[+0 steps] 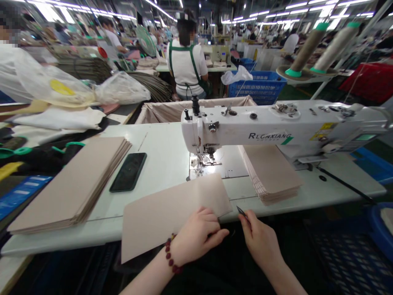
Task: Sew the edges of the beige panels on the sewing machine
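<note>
1. Across the lower middle of the frame, we are holding a loose beige panel point(172, 217) tilted over the front edge of a white sewing table point(159, 147), with its upper right corner just short of the machine bed.
2. Our left hand point(198, 235) is gripping the panel's lower right edge, with the fingers curling around it, and a dark red bead bracelet point(170, 254) is circling the wrist.
3. Our right hand point(260, 241) is pinching a small pointed tool point(241, 212) between thumb and fingers, its dark tip angling up and left, just beside the panel's edge without touching it.
4. Ahead of the panel, we are seeing a white sewing machine point(276, 127) with its presser foot point(208, 162) lowered over the bed.
5. Under the machine's arm, we are seeing a stack of beige panels point(270, 174) resting on the table.
6. Toward the left, a second stack of beige panels point(70, 184) is lying beside a black smartphone point(128, 172).
7. Up at the top centre, a co-worker point(186, 61) in green apron straps is sitting with their back to us, beyond a blue plastic crate point(258, 88).
</note>
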### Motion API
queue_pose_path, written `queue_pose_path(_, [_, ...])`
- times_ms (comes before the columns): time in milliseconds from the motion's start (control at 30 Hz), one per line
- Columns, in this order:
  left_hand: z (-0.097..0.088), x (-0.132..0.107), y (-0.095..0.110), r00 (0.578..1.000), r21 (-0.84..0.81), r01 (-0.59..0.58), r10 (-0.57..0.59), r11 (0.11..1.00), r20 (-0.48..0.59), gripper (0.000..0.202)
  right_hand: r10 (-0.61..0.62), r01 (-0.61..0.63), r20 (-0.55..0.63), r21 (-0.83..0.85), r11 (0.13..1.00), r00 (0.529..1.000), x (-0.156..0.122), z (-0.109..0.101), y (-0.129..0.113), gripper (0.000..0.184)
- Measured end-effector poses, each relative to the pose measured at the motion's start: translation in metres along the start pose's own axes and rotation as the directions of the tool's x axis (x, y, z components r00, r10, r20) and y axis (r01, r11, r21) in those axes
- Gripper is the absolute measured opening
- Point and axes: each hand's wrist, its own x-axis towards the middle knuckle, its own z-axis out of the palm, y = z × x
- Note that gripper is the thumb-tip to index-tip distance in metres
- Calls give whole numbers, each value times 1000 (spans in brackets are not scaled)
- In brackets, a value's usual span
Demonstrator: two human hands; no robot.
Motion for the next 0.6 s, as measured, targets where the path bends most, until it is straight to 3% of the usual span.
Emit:
queue_pose_path(67, [-22,-13,-15,998,36,65,-65,997,-14,33,27,-26,-25,57,998,999,1,-5,3,24])
queue_pose_path(167, [-45,-36,-50,929,227,326,-267,918,-255,30,5,1,-47,134,991,999,3,-7,-2,29])
queue_pose_path(233, [-51,-49,-71,871,320,457,-344,830,-351,60,-63,71,-51,154,986,997,5,-2,-10,37])
queue_pose_path(300, [-52,-58,-82,835,339,529,-407,778,-369,74,-141,145,-42,123,982,989,8,6,-19,41])
queue_pose_path(433, [-53,-69,-74,835,268,537,-460,800,-302,35,-207,207,-28,-3,978,978,14,15,-28,40])
queue_pose_path(500, [-59,-75,-64,840,202,534,-488,821,-236,25,-220,220,-25,-17,975,975,18,13,-25,38])
queue_pose_path(600, [-91,-93,-57,810,101,575,-549,812,-203,26,-204,204,-24,-19,979,979,23,6,-14,38])
